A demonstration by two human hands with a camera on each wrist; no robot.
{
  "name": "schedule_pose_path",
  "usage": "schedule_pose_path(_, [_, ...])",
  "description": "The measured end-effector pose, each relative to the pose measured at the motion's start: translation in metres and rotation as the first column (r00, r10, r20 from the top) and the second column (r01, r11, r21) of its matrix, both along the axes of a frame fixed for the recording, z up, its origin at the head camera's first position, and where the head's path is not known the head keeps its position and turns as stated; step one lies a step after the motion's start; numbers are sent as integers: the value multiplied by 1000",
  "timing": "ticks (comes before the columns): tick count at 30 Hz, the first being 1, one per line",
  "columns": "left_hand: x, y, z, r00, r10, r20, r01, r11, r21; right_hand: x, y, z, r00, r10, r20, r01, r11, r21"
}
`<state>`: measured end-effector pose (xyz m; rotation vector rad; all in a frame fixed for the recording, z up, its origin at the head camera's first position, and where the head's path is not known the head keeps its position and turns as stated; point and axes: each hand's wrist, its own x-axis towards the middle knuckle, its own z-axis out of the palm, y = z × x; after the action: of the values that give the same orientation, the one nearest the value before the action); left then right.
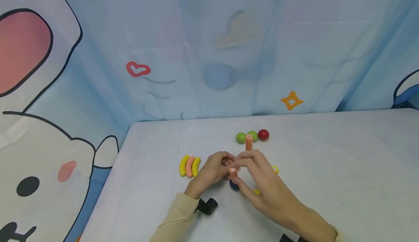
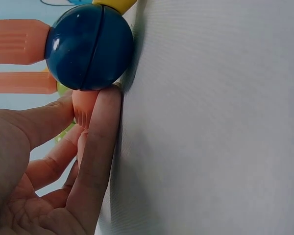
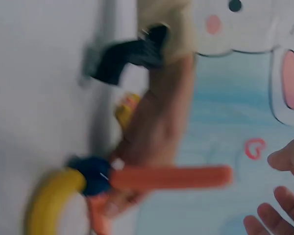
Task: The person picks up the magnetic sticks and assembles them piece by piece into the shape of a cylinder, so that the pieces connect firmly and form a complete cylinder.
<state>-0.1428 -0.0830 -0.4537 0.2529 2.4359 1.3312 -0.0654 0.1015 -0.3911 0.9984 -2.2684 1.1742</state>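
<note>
A dark blue ball (image 2: 90, 46) rests low on the table with an upright orange stick (image 3: 171, 177) rising from it. A curved yellow piece (image 3: 41, 205) joins the ball on one side, and a short orange piece (image 2: 85, 105) on another. My left hand (image 1: 214, 169) pinches that short orange piece between thumb and finger, beside the ball. My right hand (image 1: 270, 187) is near the upright stick; in the right wrist view its thumb and fingers are spread apart, off the stick's tip. That view is blurred.
Farther back, a second orange stick (image 1: 249, 142) stands upright near two green balls (image 1: 240, 137) and a red ball (image 1: 263, 134). Left of my left hand lie curved yellow pieces (image 1: 184, 165) and a curved orange piece (image 1: 189, 167). A yellow piece (image 1: 275, 169) shows behind my right hand.
</note>
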Motion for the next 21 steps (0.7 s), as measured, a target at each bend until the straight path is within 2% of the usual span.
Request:
schedule_pose_path(3, [0,0,1,1000,15,10,-15,1000,14,-6,19,17,998,-7,-61,6,1000,-19])
schedule_pose_path(5, [1,0,2,1000,21,8,-21,1000,13,-12,34,24,999,-34,-28,33,999,-36])
schedule_pose_path(8, [1,0,1,999,31,27,-32,999,35,-24,57,25,995,-58,85,64,996,-67])
schedule_pose_path(10, [2,0,1,998,37,47,-40,998,56,-35,71,18,984,-71,161,85,993,-85])
schedule_pose_path(13, [2,0,0,997,41,58,-45,996,72,-55,91,-2,964,-86,252,114,989,-98])
schedule_pose_path(17, [2,0,-1,998,39,57,-43,997,72,-77,104,-33,938,-152,313,166,986,-20])
schedule_pose_path(21, [2,1,0,997,43,68,-48,996,78,-93,104,-48,920,-204,336,190,979,74])
